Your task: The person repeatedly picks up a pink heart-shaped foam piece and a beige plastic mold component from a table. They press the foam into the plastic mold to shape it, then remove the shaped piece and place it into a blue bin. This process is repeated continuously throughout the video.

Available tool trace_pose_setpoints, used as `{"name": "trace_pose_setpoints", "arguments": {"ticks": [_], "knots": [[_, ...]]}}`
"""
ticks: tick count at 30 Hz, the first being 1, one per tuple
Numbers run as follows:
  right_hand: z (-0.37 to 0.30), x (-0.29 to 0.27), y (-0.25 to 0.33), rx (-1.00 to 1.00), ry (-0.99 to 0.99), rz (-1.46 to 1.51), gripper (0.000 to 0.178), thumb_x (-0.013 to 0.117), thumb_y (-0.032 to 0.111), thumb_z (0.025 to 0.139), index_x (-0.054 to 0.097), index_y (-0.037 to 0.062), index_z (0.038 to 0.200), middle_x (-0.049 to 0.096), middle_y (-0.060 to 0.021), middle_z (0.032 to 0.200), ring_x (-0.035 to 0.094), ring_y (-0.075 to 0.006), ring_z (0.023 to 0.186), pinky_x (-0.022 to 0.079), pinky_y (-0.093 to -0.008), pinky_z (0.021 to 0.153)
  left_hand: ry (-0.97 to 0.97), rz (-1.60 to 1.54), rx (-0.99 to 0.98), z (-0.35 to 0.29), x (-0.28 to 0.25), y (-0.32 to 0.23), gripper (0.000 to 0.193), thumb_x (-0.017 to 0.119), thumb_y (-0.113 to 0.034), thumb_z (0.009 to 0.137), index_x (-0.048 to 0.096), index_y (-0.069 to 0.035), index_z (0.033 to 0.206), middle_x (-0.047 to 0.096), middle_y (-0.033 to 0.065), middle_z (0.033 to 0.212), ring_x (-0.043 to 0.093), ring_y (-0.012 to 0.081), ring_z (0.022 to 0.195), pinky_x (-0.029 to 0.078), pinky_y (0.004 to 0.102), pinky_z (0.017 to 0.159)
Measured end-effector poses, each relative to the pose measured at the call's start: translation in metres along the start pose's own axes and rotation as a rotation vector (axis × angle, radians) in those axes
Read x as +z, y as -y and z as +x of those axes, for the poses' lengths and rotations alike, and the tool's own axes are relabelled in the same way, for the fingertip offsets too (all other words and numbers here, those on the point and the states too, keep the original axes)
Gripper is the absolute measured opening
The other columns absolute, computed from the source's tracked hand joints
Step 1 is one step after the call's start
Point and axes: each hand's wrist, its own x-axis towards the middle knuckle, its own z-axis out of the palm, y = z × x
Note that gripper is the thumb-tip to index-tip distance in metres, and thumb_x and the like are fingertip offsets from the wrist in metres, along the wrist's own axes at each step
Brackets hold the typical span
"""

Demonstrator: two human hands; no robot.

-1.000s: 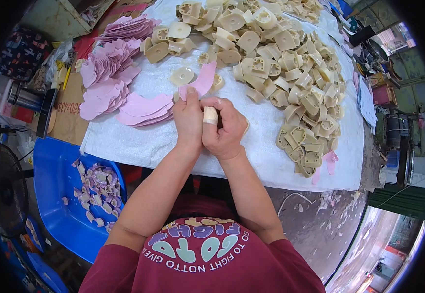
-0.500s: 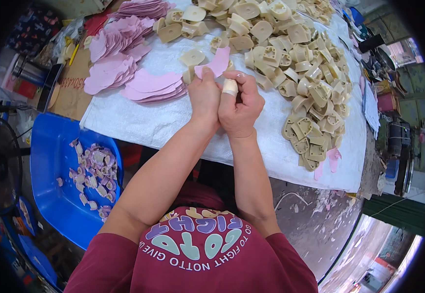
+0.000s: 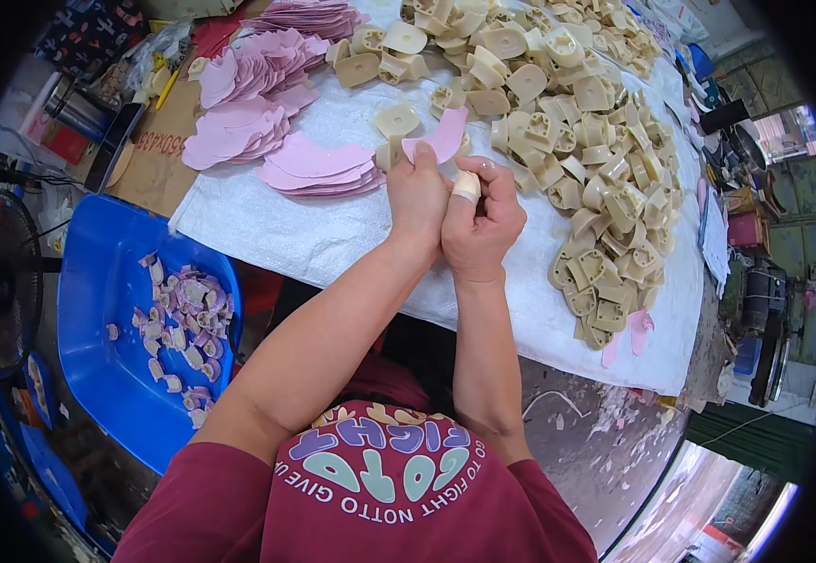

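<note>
My left hand is closed, its thumb pressing on a curved pink cut-out of thin sheet material. Pressed up against it, my right hand has its fingers curled in; a cream wrap covers its thumb. Whatever the right fingers grip is hidden between the hands. Just beyond the hands, a loose beige moulded plastic piece lies on the white cloth. To the left is a fanned stack of pink cut-outs, and to the right spreads a big heap of beige moulded pieces.
A blue tub at the lower left holds several pieces with pink covering. Beside it stands a black fan. More pink stacks lie at the back left, near a yellow pen. Pink scraps rest by the cloth's right edge.
The whole view has shifted slightly, so the table and hands appear farther right. Both hands keep nearly the same pose, and the pink cut-out stays under the left thumb.
</note>
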Motion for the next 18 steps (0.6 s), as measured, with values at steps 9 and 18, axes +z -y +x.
{"name": "trace_pose_setpoints", "arguments": {"ticks": [9, 18], "knots": [[-0.014, -0.009, -0.003, -0.187, -0.16, -0.034, 0.017, 0.057, 0.0, 0.077, 0.062, 0.002, 0.093, 0.061, -0.0062, 0.064, 0.055, -0.0141, 0.047, 0.045, -0.0266, 0.046, -0.18, -0.165, -0.029, 0.002, 0.002, 0.001, 0.038, 0.038, -0.032, 0.099, 0.05, -0.001, 0.081, 0.054, 0.0088, 0.065, 0.054, 0.0191, 0.054, 0.047, 0.0357, 0.052], [-0.023, -0.034, 0.007, 0.404, -0.208, 0.364, 0.035, 0.061, -0.009, 0.077, 0.061, 0.0017, 0.11, 0.059, -0.007, 0.088, 0.057, -0.0129, 0.075, 0.049, -0.0243, 0.072, 0.162, -0.563, -0.092, -0.004, 0.003, -0.013, 0.056, 0.035, -0.045, 0.1, 0.052, 0.001, 0.073, 0.055, 0.0121, 0.065, 0.058, 0.0269, 0.057, 0.052, 0.0426, 0.059]]}}
